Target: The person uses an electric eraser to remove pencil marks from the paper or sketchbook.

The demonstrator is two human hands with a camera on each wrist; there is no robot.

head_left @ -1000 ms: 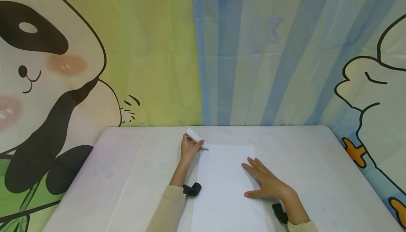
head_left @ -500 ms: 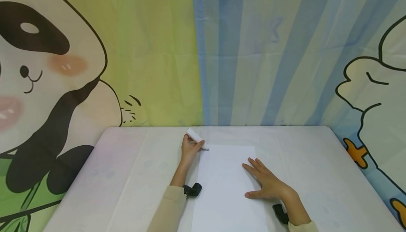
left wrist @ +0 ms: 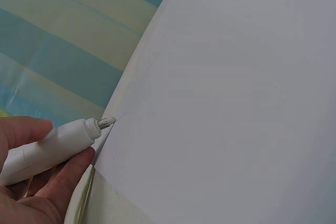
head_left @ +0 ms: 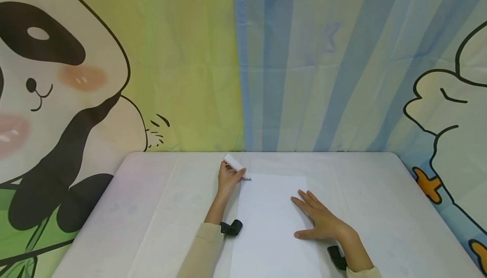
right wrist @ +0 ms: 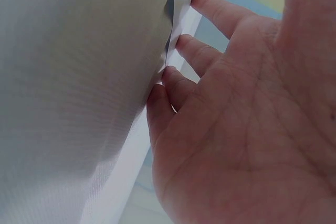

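Observation:
My left hand (head_left: 228,181) grips a white pen-shaped electric eraser (left wrist: 58,148) near the paper's upper left corner. Its narrow tip in a slotted metal collet points at the sheet, at or just above the surface; I cannot tell if it touches. The white sheet of paper (head_left: 274,219) lies lengthwise before me, with a faint thin line and tiny dark specks seen in the left wrist view. My right hand (head_left: 321,219) rests spread on the sheet's right edge, fingers extended. In the right wrist view its fingertips (right wrist: 181,40) touch the paper's edge.
A pale cloth covers the table (head_left: 182,210), whose back edge meets a printed curtain (head_left: 198,66) with cartoon animals. Black wrist cameras are strapped on both wrists. The table spreads out on both sides of the sheet.
The head view has shifted very slightly. Both hands, the electric eraser and the paper keep nearly the same places.

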